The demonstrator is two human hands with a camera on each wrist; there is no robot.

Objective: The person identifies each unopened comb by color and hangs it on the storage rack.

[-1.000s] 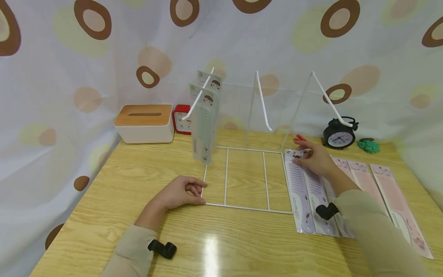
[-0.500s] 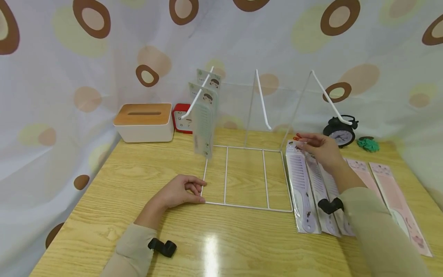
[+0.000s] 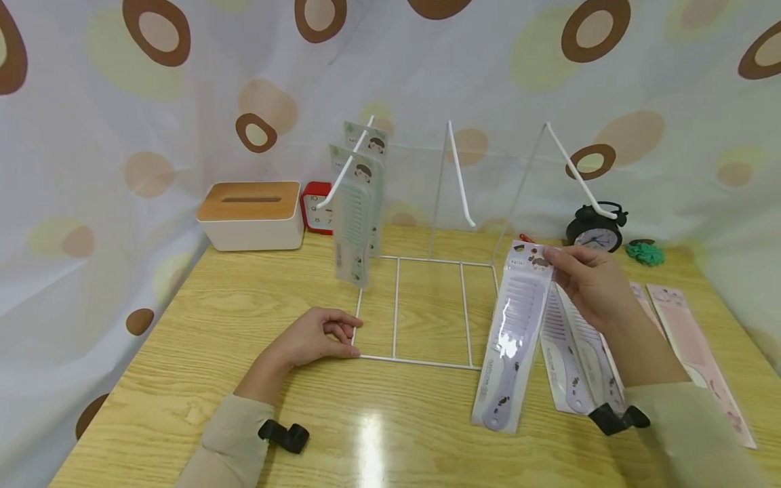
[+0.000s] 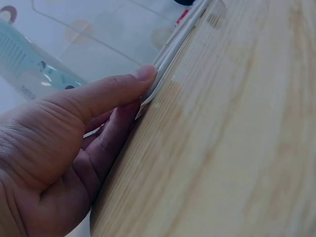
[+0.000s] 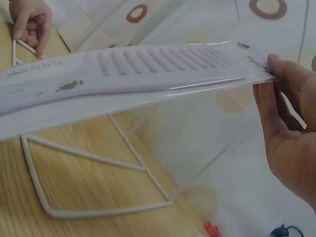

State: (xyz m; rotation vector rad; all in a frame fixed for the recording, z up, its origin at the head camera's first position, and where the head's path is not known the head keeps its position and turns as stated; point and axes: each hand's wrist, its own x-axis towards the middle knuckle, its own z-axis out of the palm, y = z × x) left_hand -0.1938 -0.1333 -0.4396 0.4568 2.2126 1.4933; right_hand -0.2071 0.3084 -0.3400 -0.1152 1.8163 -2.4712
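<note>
My right hand (image 3: 594, 291) pinches the top corner of a packaged purple comb (image 3: 511, 339) between thumb and fingers, held tilted above the table at the rack's right side. The right wrist view shows this comb's clear wrapper and teeth, with the hand (image 5: 294, 118) at its end. My left hand (image 3: 320, 337) grips the front left corner of a white wire rack (image 3: 396, 312); in the left wrist view, the thumb lies on the wire. Packaged green combs (image 3: 354, 217) hang on the rack's left prong. More packaged purple combs (image 3: 564, 352) lie under and beside the right hand.
Packaged pink combs (image 3: 689, 325) lie at the right. Along the back stand a tissue box (image 3: 250, 217), a red clock (image 3: 316, 213) and a black alarm clock (image 3: 594, 230), with a green scrunchie (image 3: 645, 253) beside it. The middle prong (image 3: 460, 179) and right prong (image 3: 579, 173) jut forward.
The right hand has lifted the leftmost purple comb off the table and brought it toward me and slightly left. My left hand has stayed at the rack's corner.
</note>
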